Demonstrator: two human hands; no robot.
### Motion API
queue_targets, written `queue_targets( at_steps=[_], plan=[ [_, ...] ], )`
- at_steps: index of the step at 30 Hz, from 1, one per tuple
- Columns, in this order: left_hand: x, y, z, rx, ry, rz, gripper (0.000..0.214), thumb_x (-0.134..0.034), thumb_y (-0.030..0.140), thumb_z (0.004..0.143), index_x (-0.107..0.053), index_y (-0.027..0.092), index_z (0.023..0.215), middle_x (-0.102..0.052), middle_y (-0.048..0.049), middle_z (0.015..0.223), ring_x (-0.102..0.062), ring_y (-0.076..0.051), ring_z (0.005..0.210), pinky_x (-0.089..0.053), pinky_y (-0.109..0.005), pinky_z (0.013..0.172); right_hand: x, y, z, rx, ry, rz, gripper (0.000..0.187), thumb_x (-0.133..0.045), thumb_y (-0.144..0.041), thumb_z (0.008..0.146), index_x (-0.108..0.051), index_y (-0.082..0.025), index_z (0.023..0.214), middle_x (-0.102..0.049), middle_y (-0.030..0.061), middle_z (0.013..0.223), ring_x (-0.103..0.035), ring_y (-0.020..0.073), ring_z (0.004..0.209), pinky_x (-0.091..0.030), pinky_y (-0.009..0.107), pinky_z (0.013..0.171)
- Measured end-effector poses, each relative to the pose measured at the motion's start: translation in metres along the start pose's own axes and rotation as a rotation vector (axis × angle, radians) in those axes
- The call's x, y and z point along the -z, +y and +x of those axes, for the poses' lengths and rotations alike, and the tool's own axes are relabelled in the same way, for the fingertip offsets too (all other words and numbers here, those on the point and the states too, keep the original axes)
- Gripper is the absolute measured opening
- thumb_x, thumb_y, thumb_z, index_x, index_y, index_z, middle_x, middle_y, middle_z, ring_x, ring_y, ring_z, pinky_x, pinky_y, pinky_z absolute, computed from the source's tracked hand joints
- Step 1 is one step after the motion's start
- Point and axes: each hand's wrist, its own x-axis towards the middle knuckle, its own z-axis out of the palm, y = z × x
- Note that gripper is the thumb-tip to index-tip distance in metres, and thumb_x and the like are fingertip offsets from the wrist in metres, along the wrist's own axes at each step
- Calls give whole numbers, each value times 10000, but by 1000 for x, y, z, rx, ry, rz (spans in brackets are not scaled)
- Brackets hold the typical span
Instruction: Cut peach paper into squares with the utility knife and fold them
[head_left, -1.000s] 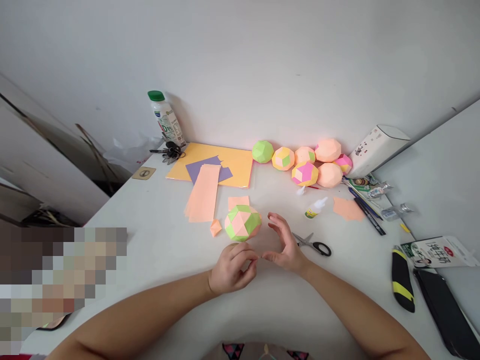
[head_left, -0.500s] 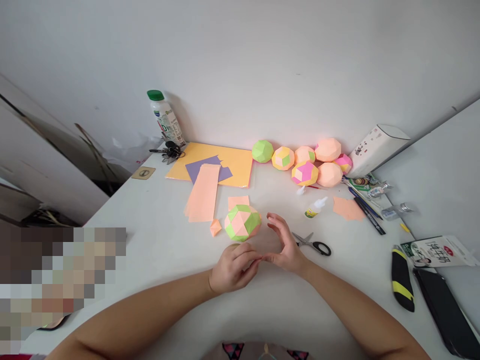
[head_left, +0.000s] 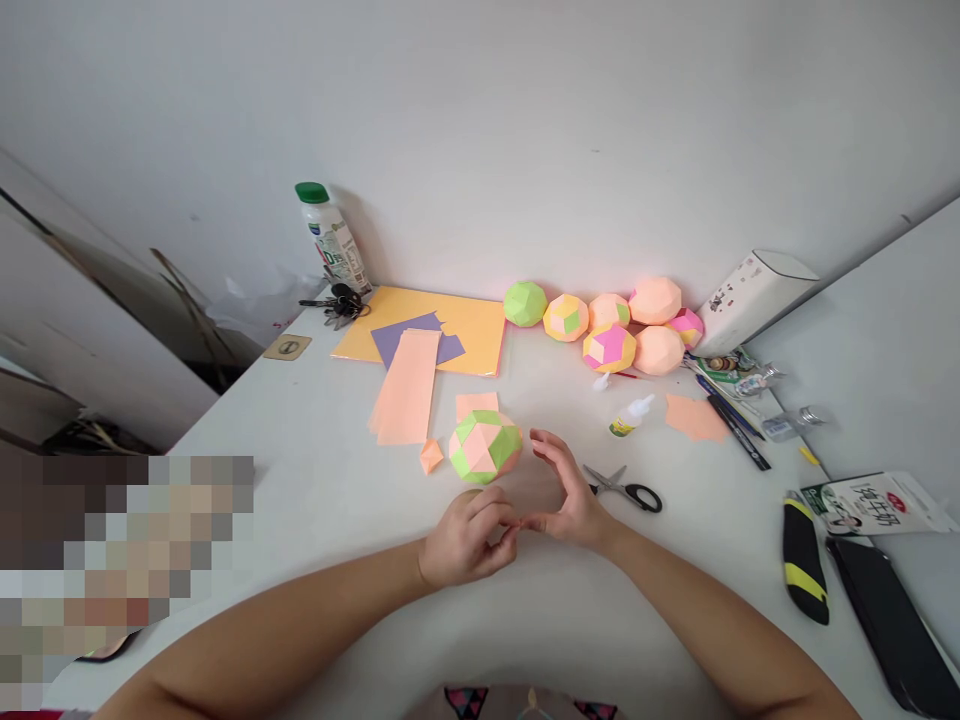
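Just in front of me, my left hand (head_left: 471,537) is closed in a pinch; anything between its fingertips is too small or hidden to make out. My right hand (head_left: 574,498) has its fingers apart and curved, its thumb tip meeting the left fingertips. Right behind the left hand sits a faceted paper ball (head_left: 486,446) in green and peach. To its left lies a small folded peach paper piece (head_left: 431,456), and a peach paper piece (head_left: 478,403) shows behind it. Black-handled scissors (head_left: 622,488) lie partly open beside my right wrist.
Peach paper strips (head_left: 409,390) overlap purple paper (head_left: 382,338) and yellow sheets (head_left: 345,340). Several faceted paper balls (head_left: 609,348) line the wall. A glue bottle (head_left: 630,415), pens (head_left: 739,432), a utility knife (head_left: 805,560) and a phone-like black object (head_left: 892,625) are on the right.
Both hands have shifted very slightly, with the right thumb a little lower and further left against the left fingertips. The ball, papers and scissors have stayed put.
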Motion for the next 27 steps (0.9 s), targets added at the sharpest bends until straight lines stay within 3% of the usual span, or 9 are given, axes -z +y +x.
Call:
queue_targets(
  at_steps=[4, 8, 9, 11, 13, 16, 19, 23, 27],
  plan=[
    [3, 2, 1, -13, 15, -17, 120, -445, 107, 789, -449, 209, 851, -490, 5, 665, -464, -125, 557, -394, -228, 495, 1, -2, 1, -11, -10, 35, 774, -727, -451, 729, -321, -303, 1371, -283, 97, 1433, -265, 294, 1360, -307, 450, 1103],
    [14, -2, 0, -53, 242, 78, 19, -455, 207, 853, -468, 221, 848, -503, -35, 814, -509, -161, 698, -447, -284, 594, 3, -3, 0, -65, -21, 82, 678, -669, -428, 792, -331, -293, 1364, -269, 95, 1450, -253, 271, 1368, -289, 447, 1114],
    [15, -5, 0, 6, 318, 118, 20, -464, 227, 862, -479, 225, 876, -503, -53, 896, -526, -185, 803, -467, -317, 664, 3, -3, -1, -76, -22, 90, 668, -659, -432, 798, -334, -289, 1364, -270, 96, 1450, -255, 269, 1368, -288, 447, 1114],
    [16, -11, 1, 269, 416, 138, 150, -436, 267, 898, -487, 223, 1031, -465, -103, 1124, -472, -246, 1088, -453, -414, 860, 3, -2, -2, -87, -18, 98, 660, -647, -437, 805, -334, -289, 1367, -279, 97, 1447, -261, 268, 1364, -294, 450, 1109],
    [12, -17, 2, 528, 408, 58, 298, -350, 319, 947, -423, 215, 1216, -358, -130, 1319, -336, -271, 1275, -368, -482, 1003, 2, -1, -2, -96, -10, 105, 656, -646, -434, 806, -334, -299, 1368, -279, 92, 1445, -259, 268, 1363, -301, 452, 1102],
    [5, -18, 4, 671, 340, -118, 408, -254, 359, 979, -300, 217, 1360, -325, -130, 1389, -333, -259, 1303, -336, -488, 1048, 1, -1, -2, -108, 8, 123, 685, -672, -431, 784, -332, -306, 1366, -259, 88, 1454, -255, 276, 1363, -306, 452, 1095],
    [4, -11, 3, 563, 250, -144, 418, -270, 372, 975, -336, 223, 1361, -300, -117, 1429, -264, -275, 1351, -292, -495, 1083, 0, -4, 0, -120, 14, 178, 758, -707, -437, 747, -309, -286, 1374, -274, 105, 1449, -320, 285, 1329, -332, 444, 1075],
    [8, -2, -1, 434, 142, -159, 368, -303, 300, 969, -380, 248, 1325, -369, -109, 1372, -342, -265, 1296, -349, -484, 1040, -1, -9, 1, -180, 41, 297, 874, -761, -443, 691, -259, -252, 1381, -365, 136, 1404, -385, 283, 1290, -348, 437, 1060],
    [9, -4, -1, 371, 84, -196, 283, -328, 255, 958, -450, 239, 1213, -432, -117, 1249, -429, -248, 1187, -425, -446, 954, -2, -8, -3, -253, 86, 349, 988, -828, -427, 599, -246, -259, 1380, -313, 139, 1446, -352, 297, 1314, -342, 434, 1065]
  ],
)
